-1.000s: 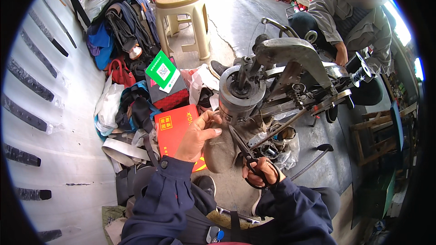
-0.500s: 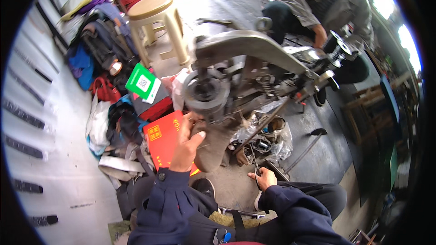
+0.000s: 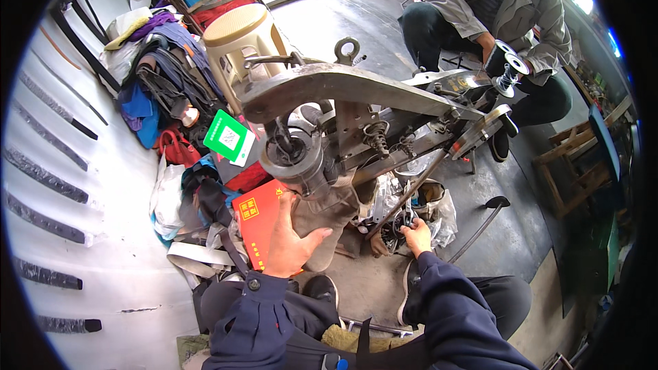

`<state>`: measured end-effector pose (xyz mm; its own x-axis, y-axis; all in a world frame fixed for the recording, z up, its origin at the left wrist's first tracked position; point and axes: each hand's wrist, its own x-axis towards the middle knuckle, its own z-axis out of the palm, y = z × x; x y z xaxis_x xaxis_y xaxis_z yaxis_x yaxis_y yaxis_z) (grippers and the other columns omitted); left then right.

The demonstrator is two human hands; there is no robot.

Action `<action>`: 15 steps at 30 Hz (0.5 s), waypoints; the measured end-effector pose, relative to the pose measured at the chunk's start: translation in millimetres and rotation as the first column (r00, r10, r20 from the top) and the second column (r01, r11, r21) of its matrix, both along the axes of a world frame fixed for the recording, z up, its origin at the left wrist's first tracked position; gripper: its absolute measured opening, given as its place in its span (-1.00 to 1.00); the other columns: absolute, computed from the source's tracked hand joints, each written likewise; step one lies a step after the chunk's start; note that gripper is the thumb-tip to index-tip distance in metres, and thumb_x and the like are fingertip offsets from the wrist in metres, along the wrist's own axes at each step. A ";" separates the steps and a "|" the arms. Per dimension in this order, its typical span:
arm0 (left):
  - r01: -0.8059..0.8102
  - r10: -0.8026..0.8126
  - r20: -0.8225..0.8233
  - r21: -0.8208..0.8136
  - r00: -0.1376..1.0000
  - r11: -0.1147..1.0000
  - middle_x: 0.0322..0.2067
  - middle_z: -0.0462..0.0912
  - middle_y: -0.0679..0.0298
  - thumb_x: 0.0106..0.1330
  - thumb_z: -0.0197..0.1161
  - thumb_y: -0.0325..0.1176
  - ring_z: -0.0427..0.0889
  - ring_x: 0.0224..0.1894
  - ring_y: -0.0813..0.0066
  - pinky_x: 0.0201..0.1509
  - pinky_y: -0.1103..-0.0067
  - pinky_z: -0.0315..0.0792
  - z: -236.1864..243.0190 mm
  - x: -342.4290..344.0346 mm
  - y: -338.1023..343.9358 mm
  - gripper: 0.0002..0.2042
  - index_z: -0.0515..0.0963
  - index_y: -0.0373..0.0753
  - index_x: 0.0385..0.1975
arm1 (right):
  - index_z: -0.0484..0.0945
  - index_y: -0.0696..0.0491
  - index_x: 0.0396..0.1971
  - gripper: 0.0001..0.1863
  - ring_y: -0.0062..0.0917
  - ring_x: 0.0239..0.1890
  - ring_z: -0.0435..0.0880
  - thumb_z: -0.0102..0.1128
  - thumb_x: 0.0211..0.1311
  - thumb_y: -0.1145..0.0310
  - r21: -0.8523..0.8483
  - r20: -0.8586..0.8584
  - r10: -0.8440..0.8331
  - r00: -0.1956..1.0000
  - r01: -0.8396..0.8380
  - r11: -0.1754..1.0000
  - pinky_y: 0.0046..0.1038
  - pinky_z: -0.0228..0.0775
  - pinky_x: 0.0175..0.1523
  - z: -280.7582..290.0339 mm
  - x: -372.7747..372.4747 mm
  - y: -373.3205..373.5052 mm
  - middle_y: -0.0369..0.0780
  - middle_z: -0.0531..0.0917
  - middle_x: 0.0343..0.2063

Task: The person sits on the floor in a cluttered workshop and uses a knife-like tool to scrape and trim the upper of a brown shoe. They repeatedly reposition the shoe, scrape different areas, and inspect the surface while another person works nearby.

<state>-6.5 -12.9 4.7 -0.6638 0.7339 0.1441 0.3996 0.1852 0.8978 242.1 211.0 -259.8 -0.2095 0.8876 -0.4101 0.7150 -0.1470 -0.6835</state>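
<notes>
My left hand (image 3: pixel 286 243) grips a brown suede-like piece (image 3: pixel 322 247) under the round head (image 3: pixel 291 164) of a worn metal stitching machine (image 3: pixel 363 92), thumb on its surface. Lower right of the machine, my right hand (image 3: pixel 418 236) reaches into a plastic bag of metal parts (image 3: pixel 442 223), fingers closed round a small dark object that I cannot make out. A long metal rod crosses just above it, and the machine hides part of the brown piece.
A seated person (image 3: pixel 497 0) works at the far side. A red box (image 3: pixel 255 219), piled bags (image 3: pixel 154 68), green card (image 3: pixel 221 130) and plastic stool (image 3: pixel 233 24) lie left and behind. Right are a foot lever (image 3: pixel 497 203) and wooden frames (image 3: pixel 562 171).
The machine's upper arm has swung leftward and nearer in view. My right hand has left the brown piece, where it held black scissors, for the parts bag. My left hand stays on the piece.
</notes>
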 end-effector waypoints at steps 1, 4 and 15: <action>-0.008 0.009 -0.043 0.018 0.999 1.000 0.23 0.48 0.07 0.02 0.58 -0.46 0.46 0.27 0.30 0.40 0.41 0.29 -2.1 1.0 -6.2 -0.15 0.27 -0.30 0.36 | 0.52 0.25 0.17 -0.33 -0.25 0.08 0.70 0.44 0.10 0.19 0.013 -0.073 0.019 0.997 -0.018 1.000 -0.32 0.50 0.18 4.1 -2.5 -1.6 0.02 0.71 0.00; -0.027 0.034 0.097 -0.068 0.995 0.997 0.35 0.39 0.03 -0.02 0.57 -0.49 0.33 0.43 0.21 0.50 0.38 0.18 -6.3 1.1 -39.1 -0.07 0.22 -0.23 0.43 | 0.55 0.26 0.13 -0.40 -0.23 0.02 0.73 0.39 0.14 0.22 0.014 -0.193 0.034 0.981 -0.031 0.999 -0.32 0.51 0.16 29.4 -15.2 -10.0 0.01 0.74 -0.09; 0.420 -0.387 0.190 -0.188 0.902 0.888 0.25 0.51 0.14 0.03 0.47 -0.66 0.46 0.32 0.34 0.40 0.44 0.32 49.2 48.9 -79.0 -0.09 0.22 -0.11 0.46 | 0.61 0.22 0.05 -0.34 -0.50 -0.09 0.67 0.11 0.46 -0.17 -0.430 -0.800 -0.051 0.598 -0.512 0.744 -0.44 0.50 0.04 192.5 -44.4 -35.7 -0.20 0.71 -0.07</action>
